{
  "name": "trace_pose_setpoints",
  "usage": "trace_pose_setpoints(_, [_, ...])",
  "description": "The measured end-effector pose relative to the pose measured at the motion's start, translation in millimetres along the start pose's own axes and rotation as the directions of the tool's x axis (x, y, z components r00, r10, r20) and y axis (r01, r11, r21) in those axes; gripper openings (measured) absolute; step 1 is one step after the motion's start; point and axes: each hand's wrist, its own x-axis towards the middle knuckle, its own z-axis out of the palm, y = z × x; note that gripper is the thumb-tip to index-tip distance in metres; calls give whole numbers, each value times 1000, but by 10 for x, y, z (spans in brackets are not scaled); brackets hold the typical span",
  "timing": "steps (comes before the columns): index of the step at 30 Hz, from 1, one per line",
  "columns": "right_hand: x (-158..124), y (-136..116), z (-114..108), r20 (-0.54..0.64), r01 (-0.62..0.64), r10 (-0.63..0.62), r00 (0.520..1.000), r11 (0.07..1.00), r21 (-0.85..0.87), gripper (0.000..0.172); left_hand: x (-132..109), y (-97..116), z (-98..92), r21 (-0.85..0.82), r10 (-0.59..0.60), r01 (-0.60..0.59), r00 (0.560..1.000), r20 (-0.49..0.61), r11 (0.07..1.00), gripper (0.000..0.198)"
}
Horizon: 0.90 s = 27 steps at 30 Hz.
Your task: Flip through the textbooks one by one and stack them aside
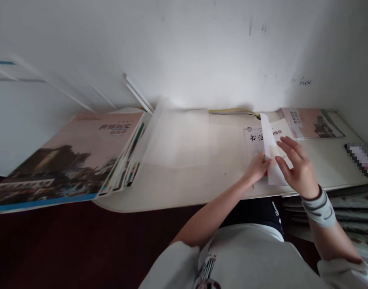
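Observation:
A thin book with large Chinese characters on its cover (254,137) lies on the white table at the right. Over it stands a folded white sheet (268,140), covering part of the title. My left hand (259,166) is closed at the lower left of this sheet, its fingertips pinching the sheet's edge. On the other side, my right hand (298,170) has its fingers apart, with the thumb close to the sheet; whether it touches is unclear. A grey band circles my right wrist.
At the left, a stack of books (72,156) with a pinkish cover on top overhangs the table (184,184). A translucent sheet (177,136) lies mid-table. A pink-covered book (313,122) and a phone (361,158) are at the right. A yellow cable (232,110) runs along the wall.

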Motion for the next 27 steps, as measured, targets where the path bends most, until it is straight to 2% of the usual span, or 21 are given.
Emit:
trace_pose_setpoints(3, [-82, 212, 290, 147, 49, -43, 988, 998, -37, 53, -133, -61, -389, 253, 8, 17, 995, -97, 967, 34])
trace_pose_setpoints(5, [-128, 231, 523, 264, 88, -73, 962, 995, -46, 60, -272, -84, -651, 471, 61, 21, 985, -159, 882, 40])
trace_pose_setpoints(7, [-151, 148, 720, 344, 125, -103, 933, 991, -44, 63, -431, -107, -862, 659, 131, 43, 968, -213, 751, 46])
trace_pose_setpoints(10, [-136, -41, 905, 362, 131, -84, 928, 985, -109, 59, -666, -193, -1072, 847, 192, 114, 950, -246, 520, 48])
trace_pose_setpoints(12, [-109, -134, 968, 336, 109, -40, 941, 976, -187, 55, -802, -295, -1155, 913, 176, 145, 958, -226, 382, 52])
trace_pose_setpoints(14, [-83, -180, 1006, 322, 99, -15, 947, 965, -245, 53, -918, -410, -1207, 944, 129, 150, 972, -195, 295, 62])
trace_pose_setpoints(16, [-65, -195, 1033, 316, 97, -6, 949, 957, -272, 51, -1007, -507, -1238, 952, 91, 140, 981, -171, 272, 64])
trace_pose_setpoints(18, [-60, -198, 1057, 304, 91, -2, 953, 955, -281, 48, -1063, -570, -1261, 948, 96, 128, 982, -163, 293, 58])
trace_pose_setpoints(24, [-68, -225, 1130, 244, 53, 24, 970, 951, -305, 46, -1073, -635, -1292, 918, 214, 93, 959, -187, 386, 36])
trace_pose_setpoints(27, [-54, -243, 1149, 245, 74, 11, 969, 940, -332, 45, -1055, -661, -1280, 908, 265, 80, 943, -203, 412, 31])
